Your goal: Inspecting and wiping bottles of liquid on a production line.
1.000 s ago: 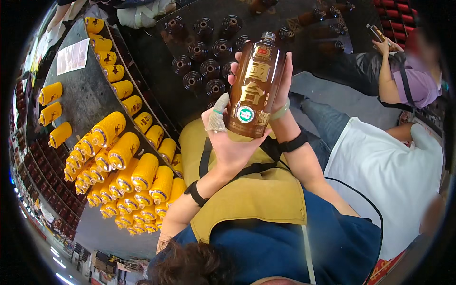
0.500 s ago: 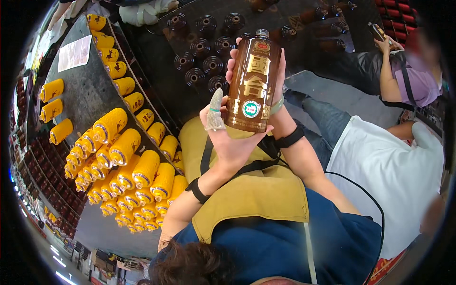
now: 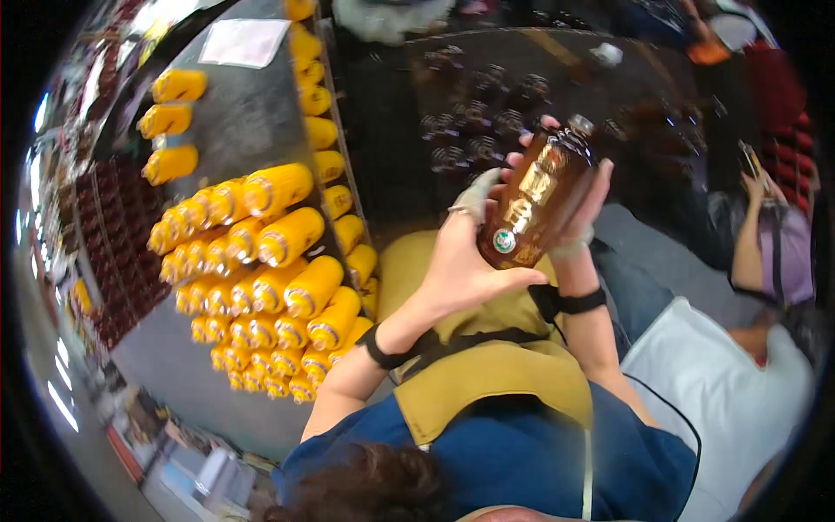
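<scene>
A brown glass bottle (image 3: 537, 202) with gold lettering and a small round green-and-white label is held between my two hands, its silver-grey cap pointing up and to the right. Below and to its left, my left hand (image 3: 470, 252) supports the bottle's lower part, with a pale cloth cover (image 3: 476, 197) on one finger. My right hand (image 3: 584, 209) wraps the other side, partly hidden behind the glass. The bottle is tilted and slightly blurred.
On the left stands a large stack of yellow bottles (image 3: 287, 237), and more yellow bottles line the dark table (image 3: 248, 104). Brown bottles (image 3: 474, 122) stand blurred on the dark surface ahead. People sit at right, one in a white shirt (image 3: 696, 391).
The bottle went from nearly upright to leaning right, and both hands shifted right and down in view with it. The whole view has swung too, blurring the background.
</scene>
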`<action>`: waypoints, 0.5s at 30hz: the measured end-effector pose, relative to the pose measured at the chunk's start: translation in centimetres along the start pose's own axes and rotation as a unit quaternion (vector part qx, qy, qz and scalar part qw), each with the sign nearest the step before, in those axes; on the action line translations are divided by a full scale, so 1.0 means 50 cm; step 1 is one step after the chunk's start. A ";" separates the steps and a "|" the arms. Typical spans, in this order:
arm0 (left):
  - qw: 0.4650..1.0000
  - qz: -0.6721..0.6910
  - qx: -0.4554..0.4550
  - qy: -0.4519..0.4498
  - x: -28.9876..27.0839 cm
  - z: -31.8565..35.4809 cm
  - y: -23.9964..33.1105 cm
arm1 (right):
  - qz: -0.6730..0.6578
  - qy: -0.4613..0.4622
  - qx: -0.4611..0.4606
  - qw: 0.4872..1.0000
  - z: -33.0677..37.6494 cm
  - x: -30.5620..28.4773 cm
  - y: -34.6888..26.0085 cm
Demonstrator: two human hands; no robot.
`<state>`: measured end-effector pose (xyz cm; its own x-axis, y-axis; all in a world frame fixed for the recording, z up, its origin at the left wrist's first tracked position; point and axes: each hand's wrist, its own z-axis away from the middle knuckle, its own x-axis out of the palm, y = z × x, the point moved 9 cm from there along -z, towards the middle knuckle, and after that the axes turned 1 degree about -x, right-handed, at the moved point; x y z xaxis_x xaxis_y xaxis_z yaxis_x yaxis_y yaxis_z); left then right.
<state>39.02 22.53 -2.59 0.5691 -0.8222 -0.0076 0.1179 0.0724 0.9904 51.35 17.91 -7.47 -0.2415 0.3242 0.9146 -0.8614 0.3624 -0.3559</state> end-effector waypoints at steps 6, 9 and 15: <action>0.995 -0.008 -0.040 0.093 -0.136 -0.043 -0.001 | 0.430 -0.159 -0.071 0.886 -0.077 0.139 0.052; 0.971 -0.096 -0.031 0.216 -0.277 -0.068 -0.008 | 0.401 -0.139 -0.091 0.901 -0.093 0.151 0.031; 0.877 -0.057 0.033 0.475 -0.685 -0.133 -0.110 | 0.669 0.146 -0.039 0.728 -0.018 -0.196 -0.143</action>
<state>24.28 54.06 -8.68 0.9820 0.0229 -0.1873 0.1881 -0.0384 0.9814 60.29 12.94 -14.05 -0.7255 0.6003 -0.3367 0.0879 -0.4044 -0.9103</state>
